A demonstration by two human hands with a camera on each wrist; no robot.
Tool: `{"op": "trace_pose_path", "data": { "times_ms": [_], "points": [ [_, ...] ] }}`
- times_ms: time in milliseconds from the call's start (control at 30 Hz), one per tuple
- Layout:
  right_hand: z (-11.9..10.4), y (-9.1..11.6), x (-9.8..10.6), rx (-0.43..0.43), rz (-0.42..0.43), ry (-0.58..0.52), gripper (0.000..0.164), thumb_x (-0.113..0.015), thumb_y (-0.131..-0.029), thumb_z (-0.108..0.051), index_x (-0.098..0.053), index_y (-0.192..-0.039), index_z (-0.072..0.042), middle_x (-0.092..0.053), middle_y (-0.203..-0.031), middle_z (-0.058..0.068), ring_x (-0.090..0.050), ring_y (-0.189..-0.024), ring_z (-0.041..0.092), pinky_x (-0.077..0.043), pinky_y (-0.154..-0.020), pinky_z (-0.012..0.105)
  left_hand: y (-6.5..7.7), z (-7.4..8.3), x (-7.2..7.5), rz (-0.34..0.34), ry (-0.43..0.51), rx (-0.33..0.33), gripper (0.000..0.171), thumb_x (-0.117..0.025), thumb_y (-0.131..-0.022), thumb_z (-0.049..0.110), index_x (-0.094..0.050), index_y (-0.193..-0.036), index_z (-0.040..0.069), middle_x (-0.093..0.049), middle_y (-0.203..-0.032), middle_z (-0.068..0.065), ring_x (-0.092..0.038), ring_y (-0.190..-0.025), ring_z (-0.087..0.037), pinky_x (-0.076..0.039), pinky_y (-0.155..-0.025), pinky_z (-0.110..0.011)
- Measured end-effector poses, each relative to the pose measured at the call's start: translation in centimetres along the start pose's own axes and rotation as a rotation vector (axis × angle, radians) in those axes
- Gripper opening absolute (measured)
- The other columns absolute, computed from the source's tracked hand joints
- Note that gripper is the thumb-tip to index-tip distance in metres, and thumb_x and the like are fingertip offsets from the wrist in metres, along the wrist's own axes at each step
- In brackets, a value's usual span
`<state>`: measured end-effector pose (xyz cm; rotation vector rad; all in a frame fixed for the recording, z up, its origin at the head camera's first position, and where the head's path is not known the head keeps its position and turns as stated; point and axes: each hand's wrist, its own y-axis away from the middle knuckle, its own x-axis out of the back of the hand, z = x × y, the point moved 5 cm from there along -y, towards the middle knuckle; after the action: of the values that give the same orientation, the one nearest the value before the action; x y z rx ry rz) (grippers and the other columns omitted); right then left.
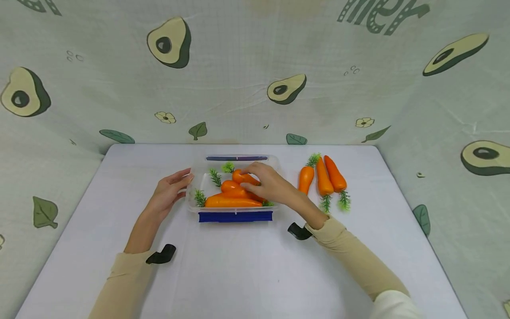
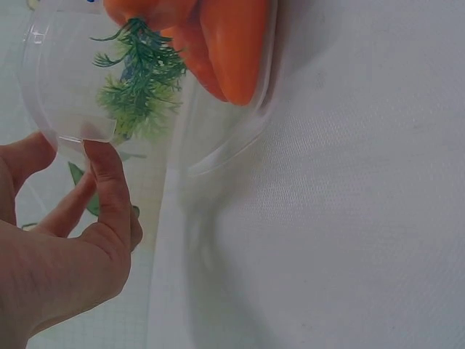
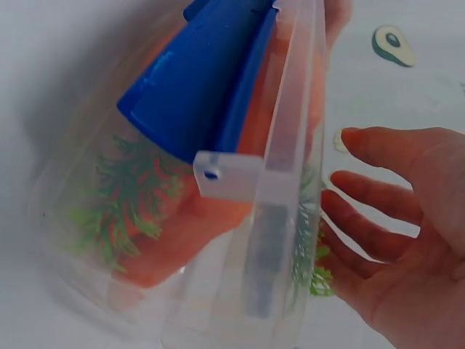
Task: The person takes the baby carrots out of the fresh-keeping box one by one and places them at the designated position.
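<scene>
A clear plastic box (image 1: 236,209) with blue clips holds several orange toy carrots (image 1: 233,202) with green tops. At its left end, my left hand (image 1: 169,192) grips the rim, the thumb above and a bent finger beneath a tab (image 2: 98,131). My right hand (image 1: 268,184) is over the right part of the box, close above the carrot (image 1: 244,177) at the back of the pile. In the right wrist view, the thumb and fingers of that hand (image 3: 407,211) are spread apart, with nothing between them. The box's right end is partly hidden behind it in the head view.
Three more carrots lie on the white table (image 1: 239,270) right of the box: one with its top (image 1: 306,178) pointing back, and two beside it (image 1: 324,177) with tops toward the front. A cloth wall (image 1: 239,88) printed with avocados rises behind the table.
</scene>
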<state>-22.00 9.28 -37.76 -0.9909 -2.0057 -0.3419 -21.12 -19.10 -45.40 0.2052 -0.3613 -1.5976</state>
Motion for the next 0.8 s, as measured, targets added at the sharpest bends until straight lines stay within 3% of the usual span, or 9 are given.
{"op": "trace_pose_path", "data": {
  "times_ms": [200, 333, 500, 667, 800],
  "points": [
    [-0.4, -0.4, -1.3, 0.042, -0.065, 0.042, 0.035, -0.069, -0.101, -0.019, -0.067, -0.129, 0.001, -0.063, -0.134, 0.016, -0.056, -0.127, 0.032, -0.047, -0.107, 0.044, 0.1, 0.1, -0.1, -0.001, -0.002, 0.001, 0.071, -0.063, -0.102, 0.044, -0.039, -0.160, 0.012, -0.045, -0.154, -0.008, -0.052, -0.115, -0.012, -0.049, -0.088, -0.017],
    [-0.5, -0.6, -1.9, 0.065, -0.095, 0.054, 0.034, -0.069, -0.100, -0.019, -0.067, -0.127, 0.002, -0.065, -0.129, 0.016, -0.059, -0.115, 0.029, -0.050, -0.101, 0.040, 0.1, 0.1, -0.1, -0.006, -0.001, -0.002, 0.071, -0.063, -0.102, 0.045, -0.038, -0.160, 0.012, -0.044, -0.156, -0.009, -0.051, -0.116, -0.012, -0.048, -0.090, -0.018],
    [-0.6, -0.7, -2.4, 0.063, -0.134, 0.073, 0.034, -0.066, -0.102, -0.018, -0.066, -0.130, 0.002, -0.065, -0.130, 0.016, -0.059, -0.118, 0.029, -0.048, -0.106, 0.040, 0.2, 0.1, 0.0, -0.008, 0.008, -0.005, 0.071, -0.063, -0.102, 0.045, -0.038, -0.160, 0.012, -0.043, -0.157, -0.011, -0.051, -0.116, -0.012, -0.048, -0.090, -0.019],
    [-0.7, -0.7, -2.6, 0.052, -0.209, 0.100, 0.034, -0.062, -0.104, -0.017, -0.065, -0.132, 0.002, -0.067, -0.121, 0.014, -0.060, -0.102, 0.026, -0.052, -0.095, 0.036, 0.2, 0.1, -0.1, -0.007, 0.006, -0.002, 0.070, -0.063, -0.102, 0.045, -0.038, -0.160, 0.013, -0.044, -0.156, -0.010, -0.051, -0.115, -0.011, -0.048, -0.089, -0.018],
    [-0.8, -0.8, -2.9, 0.036, -0.281, 0.128, 0.038, -0.060, -0.106, -0.017, -0.061, -0.138, 0.003, -0.065, -0.130, 0.016, -0.060, -0.105, 0.027, -0.050, -0.099, 0.039, 0.2, 0.1, -0.1, 0.001, 0.004, 0.013, 0.070, -0.063, -0.102, 0.045, -0.039, -0.160, 0.014, -0.045, -0.156, -0.008, -0.051, -0.116, -0.011, -0.048, -0.089, -0.018]
  ]
}}
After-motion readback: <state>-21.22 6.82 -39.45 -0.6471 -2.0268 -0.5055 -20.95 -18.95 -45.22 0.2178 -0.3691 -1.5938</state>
